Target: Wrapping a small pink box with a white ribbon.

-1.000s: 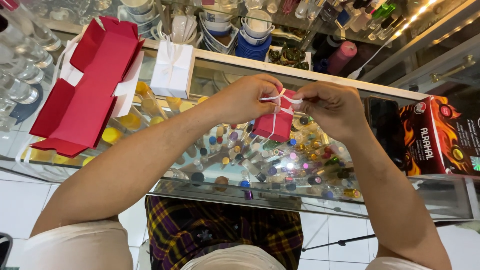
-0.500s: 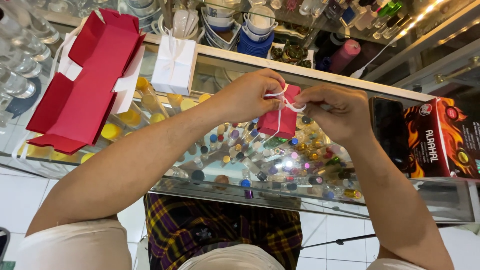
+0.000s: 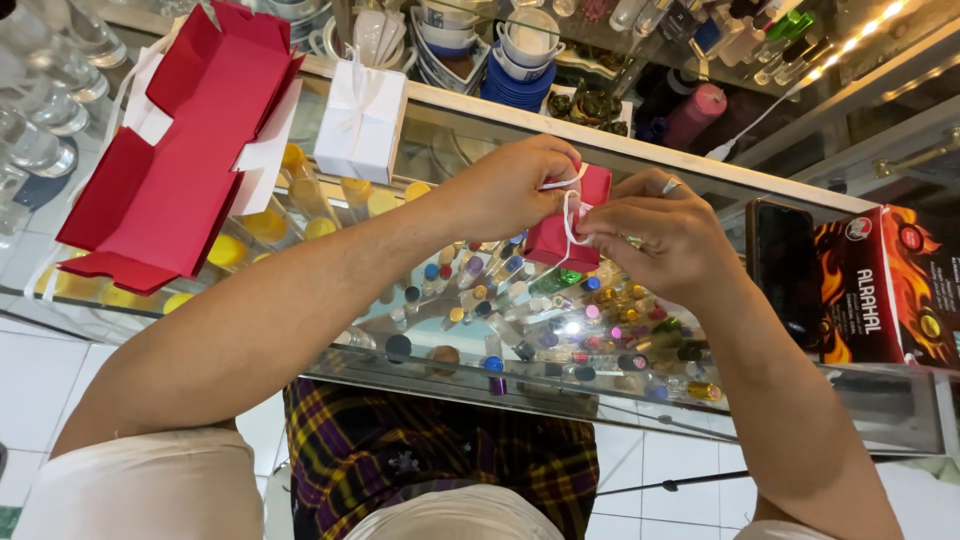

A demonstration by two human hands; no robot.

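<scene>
Small red box (image 3: 572, 235) on glass worktop (image 3: 700, 175); left hand (image 3: 510, 190) & right hand (image 3: 665, 235) both pinch white ribbon (image 3: 568, 215), bow half-tied, knot not yet snug.

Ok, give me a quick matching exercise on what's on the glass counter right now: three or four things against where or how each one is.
Things:
1. small red box
2. white box
3. flat red cardboard
4. dark phone

Places or states:
A. lying unfolded at the left of the counter
B. held between both hands, white ribbon across it
C. closed, tied with a white bow, beyond the left forearm
D. lying flat beside the red and black carton

Pairs: 1-B, 2-C, 3-A, 4-D
</scene>
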